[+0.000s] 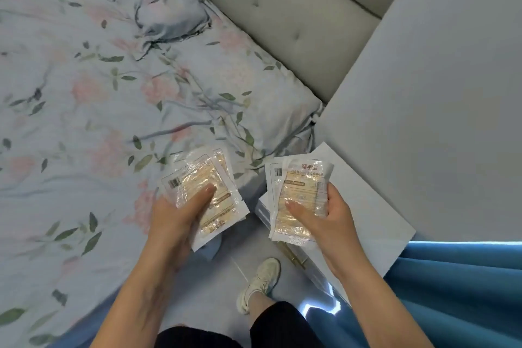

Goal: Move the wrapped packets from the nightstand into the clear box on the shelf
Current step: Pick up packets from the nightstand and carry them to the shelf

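1. While both hands are raised, each grips a fanned stack of packets.
2. Left hand (172,215): thumb across left packets (206,195), over the bed (99,93) edge.
3. Right hand (324,217): thumb pinning right packets (299,192), above the nightstand (375,215).

Packets in both hands, between bed and nightstand

The left hand (172,215) holds one stack of packets (203,195) beside the bed (99,93); the right hand (324,215) holds another stack (299,200) over the nightstand (375,212) (headboard (268,17) behind, curtain (457,291) at right, shoe (261,281) on the floor between).
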Motion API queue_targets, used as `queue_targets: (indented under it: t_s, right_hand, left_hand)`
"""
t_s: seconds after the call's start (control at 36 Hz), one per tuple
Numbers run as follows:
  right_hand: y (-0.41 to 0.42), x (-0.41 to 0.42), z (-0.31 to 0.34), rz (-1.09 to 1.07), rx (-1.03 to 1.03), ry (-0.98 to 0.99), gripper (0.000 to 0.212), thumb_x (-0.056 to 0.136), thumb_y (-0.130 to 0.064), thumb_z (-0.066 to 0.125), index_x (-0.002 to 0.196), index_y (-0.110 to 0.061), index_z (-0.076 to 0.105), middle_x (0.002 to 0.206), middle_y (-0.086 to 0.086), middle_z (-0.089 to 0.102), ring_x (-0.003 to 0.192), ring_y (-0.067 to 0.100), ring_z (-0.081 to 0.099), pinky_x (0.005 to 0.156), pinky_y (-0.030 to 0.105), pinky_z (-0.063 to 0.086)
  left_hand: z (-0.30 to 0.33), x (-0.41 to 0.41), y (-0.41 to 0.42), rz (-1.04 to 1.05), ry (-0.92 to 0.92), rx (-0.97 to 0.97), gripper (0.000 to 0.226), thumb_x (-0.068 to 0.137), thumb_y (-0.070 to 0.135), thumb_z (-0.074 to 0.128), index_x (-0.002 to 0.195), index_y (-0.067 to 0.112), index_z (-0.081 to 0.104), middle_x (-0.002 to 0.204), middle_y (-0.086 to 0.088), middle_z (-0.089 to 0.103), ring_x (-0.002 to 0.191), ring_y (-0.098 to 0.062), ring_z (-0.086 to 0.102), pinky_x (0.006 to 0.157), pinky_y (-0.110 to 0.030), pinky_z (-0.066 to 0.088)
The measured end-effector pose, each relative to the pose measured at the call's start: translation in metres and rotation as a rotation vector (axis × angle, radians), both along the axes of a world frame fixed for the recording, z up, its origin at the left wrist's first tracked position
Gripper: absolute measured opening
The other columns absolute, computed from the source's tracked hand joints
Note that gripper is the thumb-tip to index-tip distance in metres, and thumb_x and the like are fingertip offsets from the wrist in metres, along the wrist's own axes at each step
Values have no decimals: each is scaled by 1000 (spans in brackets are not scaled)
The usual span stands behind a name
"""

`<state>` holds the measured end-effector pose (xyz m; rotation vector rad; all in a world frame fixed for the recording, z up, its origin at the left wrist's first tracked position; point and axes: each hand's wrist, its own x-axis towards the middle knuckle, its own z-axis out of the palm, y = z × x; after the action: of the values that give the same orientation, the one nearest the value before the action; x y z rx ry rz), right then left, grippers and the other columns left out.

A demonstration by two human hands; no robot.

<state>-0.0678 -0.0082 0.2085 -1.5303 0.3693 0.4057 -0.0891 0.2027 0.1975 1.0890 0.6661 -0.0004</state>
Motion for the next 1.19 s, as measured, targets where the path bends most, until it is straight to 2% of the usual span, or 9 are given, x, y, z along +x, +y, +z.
queue_targets:
  t_s: [0.17, 0.31, 0.44, 0.61, 0.67, 0.75, 0.89, 1.06, 1.19]
  right_hand:
    - [123, -44, 20, 221, -20, -65, 33, 76, -10, 77, 103, -23, 63, 96, -4, 74, 88, 12, 71, 76, 26, 58]
    - [249, -126, 32, 459, 32, -81, 34, 77, -10, 76, 107, -19, 62, 99, -1, 74, 88, 12, 71, 75, 24, 57]
    - [363, -235, 48, 752, 95, -78, 35, 77, -12, 76, 106, -22, 61, 99, -3, 73, 90, 12, 71, 72, 23, 56]
    - [464, -363, 69, 1067, 135, -75, 41, 75, -13, 78, 111, -20, 60, 102, -1, 73, 89, 13, 71, 75, 27, 59]
    - [488, -397, 75, 1156, 129, -93, 41, 75, -13, 78, 111, -20, 61, 102, -1, 73, 89, 14, 71, 80, 34, 59]
    - [516, -437, 83, 1286, 131, -117, 39, 74, -13, 79, 108, -23, 62, 104, 1, 72, 93, 18, 71, 85, 41, 57]
    - [559, -475, 93, 1442, 168, -97, 35, 74, -10, 77, 103, -25, 65, 97, -1, 75, 89, 19, 72, 79, 37, 57]
    - [634, -498, 101, 1467, 217, -102, 53, 61, -19, 78, 111, -13, 63, 97, 3, 75, 86, 23, 72, 69, 30, 59]
    - [716, -506, 106, 1489, 248, -119, 46, 69, -11, 77, 112, -12, 63, 98, 3, 75, 86, 22, 72, 70, 30, 59]
  left_hand:
    - [17, -94, 104, 258, -7, 65, 26, 82, -9, 62, 105, 4, 62, 80, -2, 73, 73, -9, 72, 62, -13, 54]
    - [36, -229, 210, 504, 42, 176, 18, 82, -4, 65, 94, 10, 65, 72, 3, 75, 67, -9, 72, 56, -17, 55]
    - [66, -396, 297, 739, 139, 291, 21, 77, 5, 72, 95, 15, 67, 83, -1, 76, 76, -19, 73, 67, -32, 61]
    - [105, -557, 332, 1016, 128, 342, 19, 80, 4, 68, 94, 17, 67, 82, 3, 76, 73, -14, 73, 57, -25, 58]
    - [108, -595, 332, 1109, 131, 326, 18, 81, 4, 67, 94, 17, 67, 80, 3, 76, 71, -13, 73, 56, -24, 58]
    - [107, -639, 331, 1234, 161, 297, 19, 82, 4, 68, 94, 18, 68, 86, -1, 76, 74, -15, 73, 59, -27, 60]
    - [107, -688, 345, 1376, 164, 253, 18, 80, 5, 70, 91, 20, 69, 85, -1, 76, 75, -17, 74, 62, -31, 60]
    - [111, -720, 404, 1469, 183, 229, 17, 80, 8, 71, 94, 19, 69, 88, -3, 76, 77, -19, 74, 60, -31, 60]
    - [125, -723, 485, 1470, 129, 255, 17, 81, 5, 69, 92, 18, 68, 79, 2, 76, 72, -15, 74, 55, -25, 58]
